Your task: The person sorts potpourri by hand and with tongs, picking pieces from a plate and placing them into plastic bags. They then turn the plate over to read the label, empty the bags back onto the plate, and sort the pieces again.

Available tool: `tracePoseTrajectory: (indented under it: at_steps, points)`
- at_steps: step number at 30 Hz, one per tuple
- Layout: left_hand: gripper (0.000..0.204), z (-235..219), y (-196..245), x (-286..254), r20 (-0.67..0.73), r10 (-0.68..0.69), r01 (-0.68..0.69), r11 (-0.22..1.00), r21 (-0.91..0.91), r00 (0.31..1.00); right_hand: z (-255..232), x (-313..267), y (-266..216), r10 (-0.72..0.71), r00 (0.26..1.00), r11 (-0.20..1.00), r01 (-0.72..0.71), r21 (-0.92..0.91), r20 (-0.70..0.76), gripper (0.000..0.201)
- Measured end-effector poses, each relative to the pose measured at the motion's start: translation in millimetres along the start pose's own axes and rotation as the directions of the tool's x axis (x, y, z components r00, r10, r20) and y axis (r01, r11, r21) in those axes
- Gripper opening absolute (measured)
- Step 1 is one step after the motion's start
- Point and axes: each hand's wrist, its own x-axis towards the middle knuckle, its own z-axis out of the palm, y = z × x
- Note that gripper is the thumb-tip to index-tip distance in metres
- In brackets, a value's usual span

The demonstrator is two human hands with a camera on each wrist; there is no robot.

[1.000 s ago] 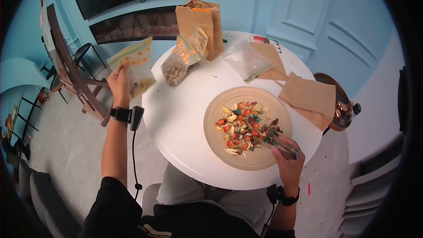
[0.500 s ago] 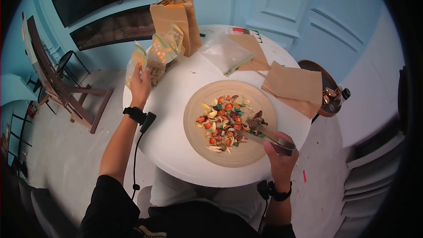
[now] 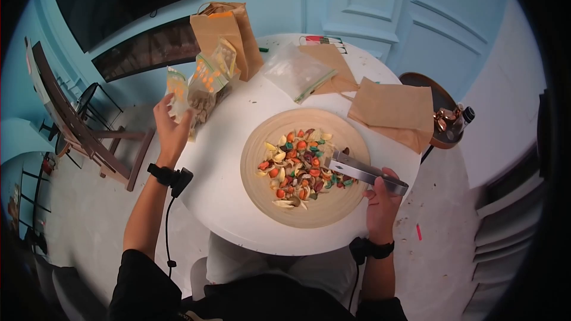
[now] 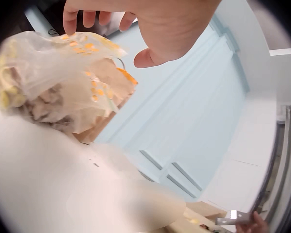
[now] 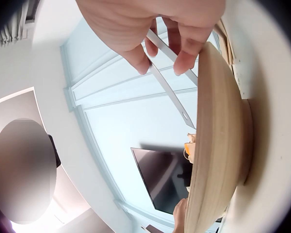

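Observation:
At the table's left edge, the left hand [image 3: 172,131] is beside a clear zip bag [image 3: 178,92]; in the left wrist view, a gap shows between the thumb and fingers of that hand [image 4: 170,29], with the bag [image 4: 53,63] below. The right hand [image 3: 382,207] pinches metal tongs [image 3: 363,171] over the right side of a round wooden plate [image 3: 262,193]. Colourful dried pieces [image 3: 297,163] lie on the plate. From the right wrist view, thumb and fingers of the right hand [image 5: 160,29] grip the tongs' arms [image 5: 167,87], which stand apart.
A filled zip bag [image 3: 205,92] and a brown paper bag [image 3: 220,32] stand at the back left of the white table [image 3: 220,202]. Behind the plate lie a flat clear bag [image 3: 294,74] and folded brown paper bags [image 3: 392,110]. A side tray [image 3: 437,86] holds a bottle.
The left hand has brought its bag from beyond the left edge to beside the filled bag and loosened its hold. The right hand has raised and turned the tongs.

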Motion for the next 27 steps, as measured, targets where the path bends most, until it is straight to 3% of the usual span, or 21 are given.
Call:
tracePoseTrajectory:
  at_steps: [1, 2, 3, 4, 5, 7, 8, 9, 11, 13, 16, 20, 22, 24, 26, 27]
  points:
    - [0.064, 2, 14, 6, 0.039, 0.035, -0.033, 0.998, -0.058, 0.999, -2, 2, 3, -0.008, 1.000, 1.000, 0.008, 0.022, 0.010, 0.037]
    - [0.058, 8, 31, 16, 0.242, -0.035, 0.075, 0.985, -0.158, 0.970, -4, 4, 6, -0.023, 0.999, 0.999, 0.022, 0.039, 0.022, 0.037]
    - [0.056, 13, 52, 31, 0.506, -0.057, 0.153, 0.977, -0.150, 0.860, -7, 4, 9, -0.035, 0.999, 0.998, 0.033, 0.056, 0.032, 0.037]
    - [0.055, 20, 72, 44, 0.730, -0.071, 0.227, 0.967, -0.118, 0.680, -9, 4, 12, -0.047, 0.998, 0.997, 0.044, 0.070, 0.042, 0.037]
    - [0.052, 31, 91, 50, 0.851, -0.089, 0.268, 0.962, -0.062, 0.517, -10, 3, 14, -0.073, 0.995, 0.995, 0.068, 0.070, 0.070, 0.036]
    - [0.061, 63, 120, 71, 0.963, -0.121, 0.041, 0.993, 0.115, 0.241, -13, 2, 16, -0.124, 0.985, 0.991, 0.118, 0.062, 0.120, 0.034]
    - [0.065, 86, 124, 80, 0.964, -0.154, -0.107, 0.978, 0.180, 0.217, -13, 0, 15, -0.117, 0.985, 0.993, 0.113, 0.039, 0.130, 0.034]
    - [0.064, 143, 108, 92, 0.945, 0.056, -0.490, 0.864, 0.116, 0.323, -17, 0, 14, -0.115, 0.987, 0.993, 0.112, 0.034, 0.117, 0.034]
    - [0.056, 205, 94, 102, 0.887, 0.268, -0.621, 0.784, 0.026, 0.375, -16, -4, 17, -0.087, 0.990, 0.996, 0.085, 0.024, 0.110, 0.034]
    - [0.053, 242, 108, 99, 0.871, 0.262, -0.632, 0.772, 0.068, 0.415, -13, -5, 11, -0.035, 0.997, 0.996, 0.029, 0.081, 0.066, 0.035]
    - [0.046, 274, 128, 89, 0.909, 0.065, -0.604, 0.766, 0.219, 0.411, -16, -4, 15, -0.015, 0.997, 0.989, 0.004, 0.149, 0.073, 0.034]
    - [0.044, 295, 101, 97, 0.884, 0.133, -0.495, 0.861, 0.121, 0.448, -17, -3, 15, -0.017, 0.996, 0.991, 0.006, 0.136, 0.082, 0.031]
    - [0.041, 281, 92, 105, 0.881, 0.142, -0.438, 0.895, 0.080, 0.451, -19, -3, 16, -0.016, 0.996, 0.993, 0.006, 0.114, 0.088, 0.030]
    - [0.035, 256, 84, 109, 0.851, 0.172, -0.331, 0.944, 0.002, 0.496, -20, -1, 17, -0.018, 0.996, 0.994, 0.008, 0.107, 0.092, 0.030]
    - [0.026, 221, 89, 110, 0.821, 0.178, -0.247, 0.968, -0.047, 0.542, -19, -1, 16, -0.024, 0.996, 0.994, 0.014, 0.111, 0.090, 0.030]
    - [0.026, 201, 93, 111, 0.830, 0.164, -0.165, 0.982, -0.088, 0.533, -19, 0, 17, -0.031, 0.995, 0.994, 0.020, 0.111, 0.097, 0.030]
